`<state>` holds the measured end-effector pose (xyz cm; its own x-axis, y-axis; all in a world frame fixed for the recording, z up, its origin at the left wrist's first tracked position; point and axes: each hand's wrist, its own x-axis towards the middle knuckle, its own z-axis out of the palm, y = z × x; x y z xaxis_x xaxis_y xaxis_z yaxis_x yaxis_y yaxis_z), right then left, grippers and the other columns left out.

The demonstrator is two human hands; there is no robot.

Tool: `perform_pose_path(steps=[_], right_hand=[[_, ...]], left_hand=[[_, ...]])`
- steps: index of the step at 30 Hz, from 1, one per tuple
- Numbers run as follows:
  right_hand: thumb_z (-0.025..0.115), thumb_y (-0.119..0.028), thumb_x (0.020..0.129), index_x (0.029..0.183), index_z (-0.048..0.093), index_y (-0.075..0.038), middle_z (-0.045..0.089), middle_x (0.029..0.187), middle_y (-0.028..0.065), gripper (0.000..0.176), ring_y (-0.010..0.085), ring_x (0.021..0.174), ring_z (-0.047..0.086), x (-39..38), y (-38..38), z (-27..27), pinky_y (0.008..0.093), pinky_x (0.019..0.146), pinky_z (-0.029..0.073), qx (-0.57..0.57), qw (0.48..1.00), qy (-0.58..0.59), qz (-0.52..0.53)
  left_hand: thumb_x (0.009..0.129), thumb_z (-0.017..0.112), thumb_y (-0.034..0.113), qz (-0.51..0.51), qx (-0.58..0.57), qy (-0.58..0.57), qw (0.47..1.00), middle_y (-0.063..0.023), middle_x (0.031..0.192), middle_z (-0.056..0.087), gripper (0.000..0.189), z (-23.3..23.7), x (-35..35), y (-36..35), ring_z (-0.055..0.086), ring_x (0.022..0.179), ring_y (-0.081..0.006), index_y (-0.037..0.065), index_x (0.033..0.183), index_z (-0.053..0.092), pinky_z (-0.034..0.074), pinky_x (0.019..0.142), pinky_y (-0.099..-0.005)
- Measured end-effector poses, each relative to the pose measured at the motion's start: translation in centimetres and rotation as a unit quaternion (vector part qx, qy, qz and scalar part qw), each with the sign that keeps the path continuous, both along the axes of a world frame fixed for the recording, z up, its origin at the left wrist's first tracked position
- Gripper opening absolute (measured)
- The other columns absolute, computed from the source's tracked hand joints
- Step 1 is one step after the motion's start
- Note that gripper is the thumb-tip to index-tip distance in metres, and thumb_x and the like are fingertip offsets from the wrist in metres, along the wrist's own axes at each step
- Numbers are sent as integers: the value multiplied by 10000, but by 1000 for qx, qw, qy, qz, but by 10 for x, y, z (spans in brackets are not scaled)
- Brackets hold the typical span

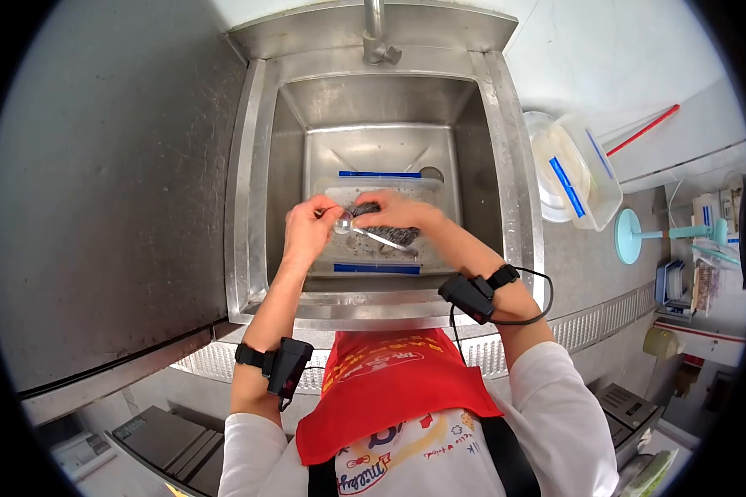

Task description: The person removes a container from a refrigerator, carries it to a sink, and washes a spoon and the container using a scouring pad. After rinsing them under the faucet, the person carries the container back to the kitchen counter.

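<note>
Spoon [380, 239] of shiny metal, round-headed and long-handled.

The spoon [391, 241] gleams silver; the sink [253, 166] is dull grey; the clear tub [373, 259] wears blue strips [377, 268]; the apron [389, 410] is red — yellow-lettered; the sleeves [565, 410] — plain white.
</note>
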<state>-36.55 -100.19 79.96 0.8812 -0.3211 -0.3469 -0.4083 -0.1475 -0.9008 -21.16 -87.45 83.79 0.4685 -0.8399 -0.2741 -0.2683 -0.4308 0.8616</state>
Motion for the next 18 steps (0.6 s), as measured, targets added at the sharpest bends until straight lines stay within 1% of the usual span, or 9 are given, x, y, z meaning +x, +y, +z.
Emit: perform_pose_path(steps=[2, 3, 5, 9, 11, 13, 14, 15, 18], right_hand=[[663, -410, 738, 1036, 599, -61, 625, 894, 95, 463, 155, 853, 570, -17, -16, -13, 284, 760, 446, 15, 996, -29, -86], [671, -407, 740, 1038, 603, -53, 632, 868, 94, 468, 162, 812, 579, -28, -25, -22, 289, 737, 458, -79, 982, -39, -170], [674, -365, 754, 1022, 611, -36, 637, 818, 75, 429, 151, 745, 581, -49, -49, -42, 283, 691, 465, -88, 957, -35, -274], [611, -289, 820, 1018, 576, 0, 613, 805, 69, 352, 115, 763, 550, -68, -63, -47, 255, 671, 447, -33, 888, -95, -450], [562, -230, 847, 1063, 552, -7, 612, 841, 78, 310, 128, 780, 544, -63, -55, -62, 261, 688, 445, -15, 881, -157, -445], [571, -150, 816, 1089, 555, -39, 607, 907, 104, 295, 177, 792, 564, -44, -25, -48, 275, 702, 455, -105, 886, -217, -397], [592, -123, 779, 1065, 571, -46, 586, 921, 110, 297, 236, 820, 569, -34, -9, -31, 310, 714, 464, -250, 867, -249, -352], [593, -104, 759, 1041, 588, -58, 566, 917, 114, 286, 286, 853, 546, -28, 7, 0, 343, 743, 458, -311, 875, -212, -304], [628, -87, 714, 1030, 602, -128, 543, 945, 65, 320, 263, 871, 513, -9, 35, 13, 358, 737, 440, -437, 852, -220, -184]], left_hand=[[799, 628, 71, 61, -7, 42, 997, -75, 722, 633, 96, -3, 4, 9, 584, 534, -115, -16, 828, 600, 479, 467, -239], [809, 609, 57, 79, -18, 62, 995, -84, 724, 630, 88, -9, 7, 13, 590, 527, -125, -22, 824, 576, 487, 457, -247], [828, 572, 30, 117, -42, 102, 987, -102, 729, 625, 80, -23, 15, 25, 604, 513, -145, -36, 816, 527, 502, 436, -264], [814, 516, -50, 180, -70, 295, 936, -84, 714, 577, 59, -33, 4, 35, 649, 691, -190, -15, 831, 472, 550, 580, -292], [783, 524, -72, 168, -67, 344, 921, -46, 696, 536, 142, -34, -7, 34, 591, 654, -141, -6, 908, 504, 517, 573, -286], [774, 534, -64, 128, -69, 373, 916, -31, 694, 525, 192, -47, -13, 31, 539, 592, -113, -1, 954, 519, 491, 540, -274], [783, 534, -52, 129, -66, 387, 911, -35, 692, 505, 269, -50, -17, 29, 441, 538, -114, -2, 1046, 511, 441, 535, -292], [790, 530, -39, 131, -54, 366, 920, -33, 677, 502, 237, -49, -21, 27, 440, 533, -112, -5, 1024, 514, 423, 518, -283], [814, 517, 4, 133, -20, 316, 939, -24, 632, 488, 137, -39, -33, 22, 433, 517, -101, -1, 950, 523, 371, 476, -254]])
